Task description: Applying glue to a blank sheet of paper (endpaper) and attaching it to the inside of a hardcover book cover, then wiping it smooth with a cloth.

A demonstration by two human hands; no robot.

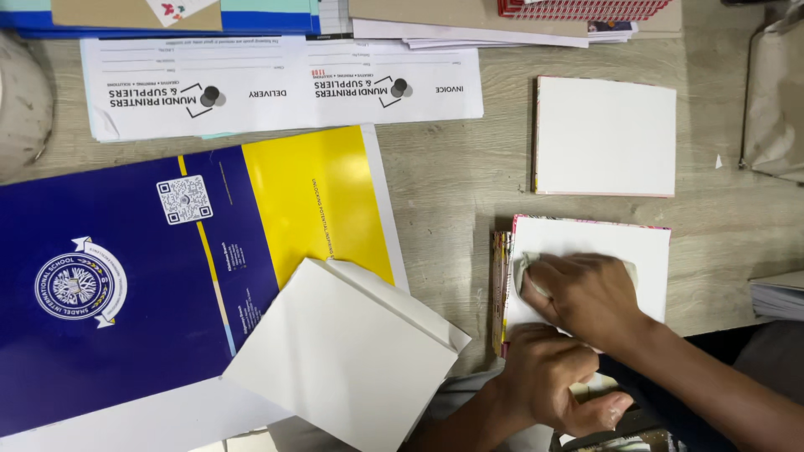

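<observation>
Near the desk's point(452, 192) front edge, the right hand point(586, 293) presses a small pale cloth pad point(529, 272), fingers closed on it, onto the white square board point(586, 251) of a colourful-edged booklet. The left hand point(548, 381) steadies its near edge; whether its grip is closed is unclear. A second white square board point(605, 136), apparently finished, lies further back.

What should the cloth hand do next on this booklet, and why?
Probably keep wiping outward toward the far edge. The right hand presses a cloth on the white cover near its spine side, the left hand steadies the near edge, and the far part looks unrubbed.
</observation>
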